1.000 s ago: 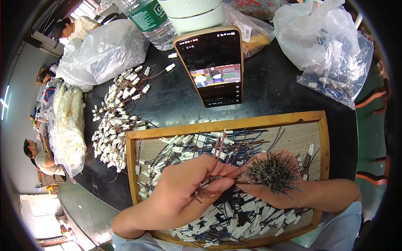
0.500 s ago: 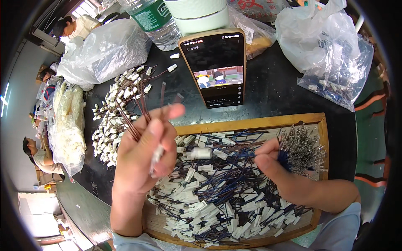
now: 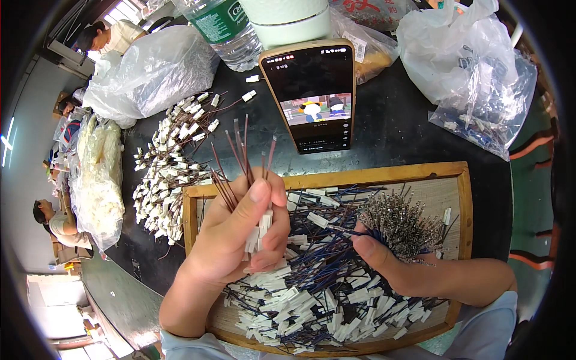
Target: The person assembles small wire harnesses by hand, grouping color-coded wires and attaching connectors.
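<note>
My left hand [image 3: 237,234] is closed around several brown wires [image 3: 243,159], whose bare ends stick up past the thumb. Their white connectors [image 3: 259,233] show between its fingers. To the right, my right hand [image 3: 393,264] grips a bundle of dark blue wires tipped with silvery metal terminals [image 3: 402,225]. A white connector [image 3: 317,220] sits at the end of a wire reaching from the right thumb and index finger, apart from the left hand. Both hands are over a wood-rimmed tray [image 3: 384,175] heaped with white-ended wires [image 3: 336,294].
A pile of brown wires with white connectors [image 3: 165,174] lies left of the tray. Behind it stand a phone [image 3: 312,78] showing a video, a water bottle [image 3: 225,30] and a pale green container [image 3: 288,24]. Plastic bags [image 3: 150,72] flank them. People sit far left.
My left hand has moved right, over the tray, still holding its wires. My right hand's bundle has shifted and tilted left. The blurred white connector now appears sharp, nearer the right fingertips.
</note>
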`<state>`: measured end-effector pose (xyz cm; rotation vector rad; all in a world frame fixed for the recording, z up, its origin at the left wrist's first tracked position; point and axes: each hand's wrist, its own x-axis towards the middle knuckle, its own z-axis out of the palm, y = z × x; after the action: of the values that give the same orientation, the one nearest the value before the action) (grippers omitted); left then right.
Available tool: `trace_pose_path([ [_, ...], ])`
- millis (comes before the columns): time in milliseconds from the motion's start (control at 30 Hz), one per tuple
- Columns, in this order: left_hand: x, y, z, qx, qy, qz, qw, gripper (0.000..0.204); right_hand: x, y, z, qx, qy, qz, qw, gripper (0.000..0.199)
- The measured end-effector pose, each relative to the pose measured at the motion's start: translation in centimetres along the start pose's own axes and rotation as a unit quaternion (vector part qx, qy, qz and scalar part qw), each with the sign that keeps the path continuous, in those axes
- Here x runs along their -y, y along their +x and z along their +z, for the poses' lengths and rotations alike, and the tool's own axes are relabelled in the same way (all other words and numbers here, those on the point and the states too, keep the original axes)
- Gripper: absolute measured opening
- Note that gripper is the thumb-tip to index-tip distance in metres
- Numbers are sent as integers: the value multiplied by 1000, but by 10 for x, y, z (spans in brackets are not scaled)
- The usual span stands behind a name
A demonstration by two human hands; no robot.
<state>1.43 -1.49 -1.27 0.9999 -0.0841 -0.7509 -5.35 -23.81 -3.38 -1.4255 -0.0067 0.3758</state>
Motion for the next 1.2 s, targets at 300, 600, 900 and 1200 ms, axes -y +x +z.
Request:
trace_pose_path([
  [300,4,-1,5,-46,26,4,999,27,-1,-2,-2,26,70,83,994,8],
  [600,7,-2,4,11,69,3,998,30,1,-3,-4,22,-218,-107,970,10],
  [900,-2,-6,21,65,55,-80,993,26,-19,-1,11,-69,37,-189,979,16],
  [1200,-4,-8,26,21,52,-125,991,30,1,0,-7,63,-151,-141,976,14],
])
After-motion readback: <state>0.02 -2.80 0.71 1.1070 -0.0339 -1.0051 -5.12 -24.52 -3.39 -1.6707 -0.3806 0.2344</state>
